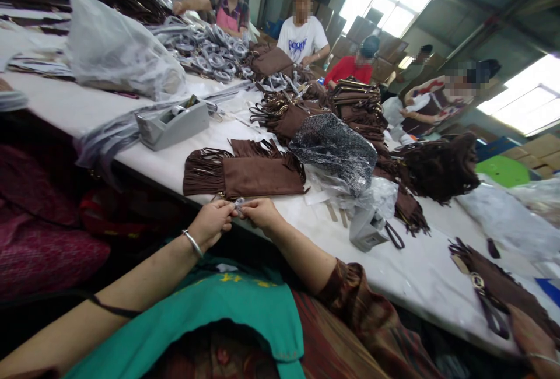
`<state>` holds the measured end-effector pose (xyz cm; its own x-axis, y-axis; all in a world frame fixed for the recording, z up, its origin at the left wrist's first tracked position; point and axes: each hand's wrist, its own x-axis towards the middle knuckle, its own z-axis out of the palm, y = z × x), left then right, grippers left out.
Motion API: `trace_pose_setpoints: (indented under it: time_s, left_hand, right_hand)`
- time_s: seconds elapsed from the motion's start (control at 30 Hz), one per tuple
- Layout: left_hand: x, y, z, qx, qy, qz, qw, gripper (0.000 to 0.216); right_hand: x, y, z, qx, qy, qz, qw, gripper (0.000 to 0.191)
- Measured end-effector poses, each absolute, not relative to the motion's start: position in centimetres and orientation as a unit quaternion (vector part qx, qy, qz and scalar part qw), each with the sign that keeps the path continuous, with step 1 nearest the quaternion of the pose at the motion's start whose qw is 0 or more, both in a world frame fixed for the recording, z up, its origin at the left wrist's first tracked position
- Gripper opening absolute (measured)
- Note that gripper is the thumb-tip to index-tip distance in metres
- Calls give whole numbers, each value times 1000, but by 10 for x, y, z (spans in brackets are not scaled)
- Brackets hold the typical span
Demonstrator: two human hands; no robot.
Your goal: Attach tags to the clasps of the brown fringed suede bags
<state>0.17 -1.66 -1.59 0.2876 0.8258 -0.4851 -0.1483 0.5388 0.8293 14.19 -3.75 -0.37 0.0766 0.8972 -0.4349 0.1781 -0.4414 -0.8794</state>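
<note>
At the table's near edge my left hand (214, 223) is closed in a pinch, a silver bangle on its wrist. My right hand (261, 214) pinches from the other side, its fingertips close to the left ones. Between them shows a small crumpled piece of clear plastic wrap (238, 204); whatever it may cover is too small to make out. Just beyond my fingers lies a brown fringed bag (262, 177), flat, its fringe spread to the left. A bit of gold-coloured hardware (219, 197) appears by my left fingertips at the bag's lower edge.
A grey tape dispenser (175, 125) stands left, another (367, 230) right. Black-speckled wrapping (335, 148) lies against piled brown bags (356, 105). Plastic-wrapped straps (210, 52) heap behind. Several people work around the table; a co-worker's hand (531, 332) touches a bag at right.
</note>
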Motion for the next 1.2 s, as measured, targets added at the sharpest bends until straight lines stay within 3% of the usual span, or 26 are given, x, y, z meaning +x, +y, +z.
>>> trace_pose_setpoints:
  time_s: [0.3,0.43,0.67,0.8,0.93,1.03,1.2]
  left_hand:
    - [-2,-11,4,171,428,251,851,13]
    - [-5,-11,13,132,432,214,866,19]
    - [-3,-26,21,160,457,239,842,19]
    - [0,-41,10,381,528,346,675,21]
    - [-5,-48,-5,618,538,361,446,21]
    - [-10,-50,-17,711,500,374,324,27]
    - [-18,-47,-34,822,417,361,143,29]
  right_hand:
    - [143,-36,-14,-660,-467,482,338,14]
    - [138,-36,-24,-667,-477,440,367,12]
    - [127,-32,-23,-661,-396,512,380,5]
    - [143,-32,-12,-656,-459,514,307,6]
    - [162,-32,8,-628,-622,378,274,15]
    - [166,-26,23,-553,-732,295,267,29]
    - [165,-12,29,-477,-817,275,172,42]
